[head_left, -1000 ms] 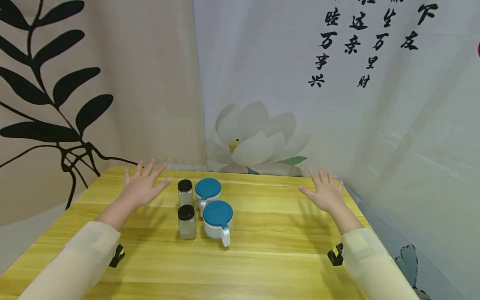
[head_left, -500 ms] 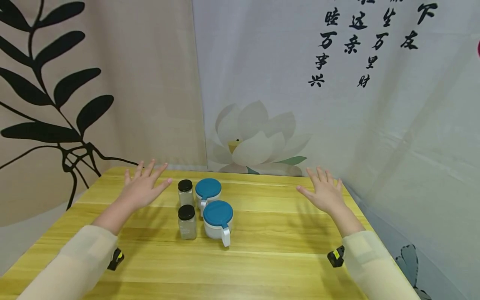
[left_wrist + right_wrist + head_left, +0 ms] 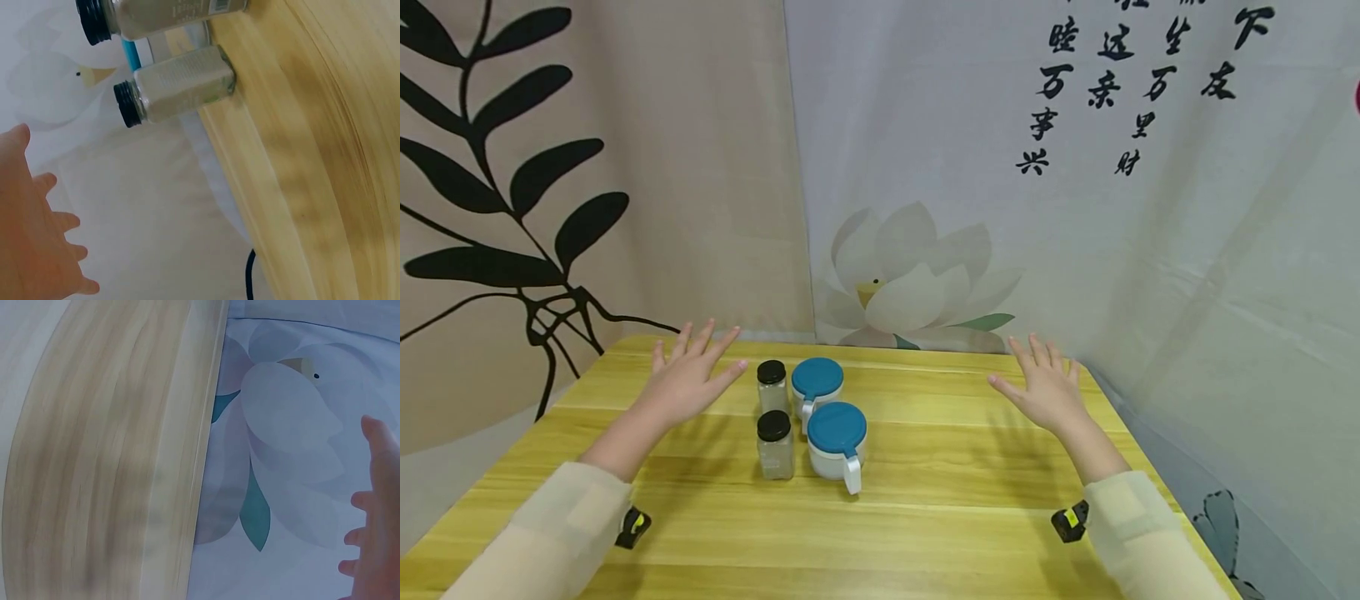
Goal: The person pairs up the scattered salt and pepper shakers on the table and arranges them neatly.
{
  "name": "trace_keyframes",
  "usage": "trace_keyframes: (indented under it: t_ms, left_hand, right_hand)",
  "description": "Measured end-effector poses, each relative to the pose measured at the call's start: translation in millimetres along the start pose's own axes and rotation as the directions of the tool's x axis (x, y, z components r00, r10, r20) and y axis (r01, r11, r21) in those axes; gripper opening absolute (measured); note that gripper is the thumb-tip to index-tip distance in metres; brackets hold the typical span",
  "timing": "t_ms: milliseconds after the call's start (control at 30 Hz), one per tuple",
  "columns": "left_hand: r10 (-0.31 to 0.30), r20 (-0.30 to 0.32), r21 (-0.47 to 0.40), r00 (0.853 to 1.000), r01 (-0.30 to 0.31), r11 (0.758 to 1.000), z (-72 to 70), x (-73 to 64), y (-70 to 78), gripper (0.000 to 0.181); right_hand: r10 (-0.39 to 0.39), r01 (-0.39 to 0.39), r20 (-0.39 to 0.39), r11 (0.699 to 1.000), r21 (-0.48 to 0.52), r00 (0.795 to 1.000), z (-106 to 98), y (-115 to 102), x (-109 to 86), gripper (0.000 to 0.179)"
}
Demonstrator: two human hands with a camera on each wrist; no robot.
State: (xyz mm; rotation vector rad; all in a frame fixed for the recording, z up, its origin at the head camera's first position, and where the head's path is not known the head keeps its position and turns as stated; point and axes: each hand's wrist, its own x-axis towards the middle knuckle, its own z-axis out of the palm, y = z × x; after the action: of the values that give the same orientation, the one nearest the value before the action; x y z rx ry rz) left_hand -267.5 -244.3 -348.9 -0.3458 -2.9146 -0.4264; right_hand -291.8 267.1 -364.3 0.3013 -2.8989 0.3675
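My left hand (image 3: 681, 386) hovers over the left part of the table with its fingers spread, holding nothing. Just right of it stand two glass jars with black lids, a rear jar (image 3: 772, 390) and a front jar (image 3: 775, 454). Both jars also show in the left wrist view, where the nearer jar (image 3: 181, 84) has pale contents. Beside the jars are two white containers with blue lids and white handles, a rear one (image 3: 817, 379) and a front one (image 3: 837, 433). Over the right side, my right hand (image 3: 1048, 390) is held with spread fingers, apart from everything.
The wooden table (image 3: 940, 533) reaches back to a hanging cloth (image 3: 925, 125) printed with a lotus and black characters. Another cloth with dark leaves (image 3: 587, 229) hangs at the left. Small black devices (image 3: 634, 527) sit at both sleeve cuffs.
My right hand has drifted slightly left, and the left hand very slightly right. Both sleeves have shifted a little lower in view. The jars and containers stay put.
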Motion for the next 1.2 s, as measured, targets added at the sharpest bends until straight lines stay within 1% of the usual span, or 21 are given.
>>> trace_keyframes:
  t_ms: [167, 333, 500, 700, 1033, 1200]
  left_hand:
    - [0.008, -0.009, -0.009, 1.000, -0.008, 1.000, -0.1, -1.9, 3.4, 0.073]
    - [0.012, -0.026, -0.037, 1.000, -0.013, 0.999, -0.4, -5.0, 5.3, 0.073]
    - [0.015, -0.054, -0.069, 0.998, -0.019, 0.997, -2.1, -8.3, 7.1, 0.072]
    - [0.020, -0.070, -0.079, 0.997, -0.025, 0.997, -2.6, -10.6, 9.3, 0.070]
    - [0.018, -0.105, -0.132, 0.994, -0.032, 0.991, -4.4, -15.2, 14.8, 0.069]
    - [0.009, -0.123, -0.162, 0.992, -0.029, 0.986, -2.3, -17.6, 14.7, 0.069]
  right_hand:
    - [-0.005, 0.005, -0.015, 1.000, 0.012, 1.000, 0, -1, -1.9, 0.088]
    - [-0.010, 0.010, -0.034, 1.000, 0.019, 0.999, 1, -4, -4.8, 0.089]
    - [-0.017, 0.020, -0.056, 0.999, 0.049, 0.998, 0, -9, -7.4, 0.088]
    - [-0.031, 0.037, -0.076, 0.997, 0.075, 0.997, -1, -16, -10.3, 0.087]
    - [-0.040, 0.050, -0.098, 0.993, 0.105, 0.994, -3, -26, -15.1, 0.085]
    - [-0.043, 0.058, -0.114, 0.990, 0.131, 0.993, -1, -30, -18.0, 0.085]
